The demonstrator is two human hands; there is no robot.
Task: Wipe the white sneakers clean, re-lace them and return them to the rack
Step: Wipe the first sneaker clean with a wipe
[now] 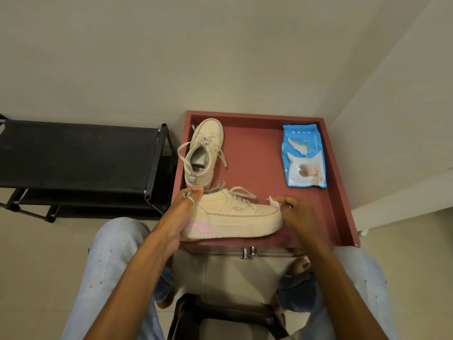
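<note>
A white sneaker [235,217] with a pink heel patch lies sideways near the front edge of the red table [257,153], toe pointing right, laces loose. My left hand [187,203] grips its heel collar. My right hand [294,212] pinches a small white wipe [273,201] against the toe. The second white sneaker [204,153] stands upright behind it at the table's left, toe pointing away, laces trailing. A black shoe rack [78,155] stands left of the table.
A blue pack of wet wipes [304,155] lies at the table's right. The table has raised side rims and a drawer handle [248,252] at the front. My knees in light jeans flank a dark stool [220,315]. Walls close in behind and on the right.
</note>
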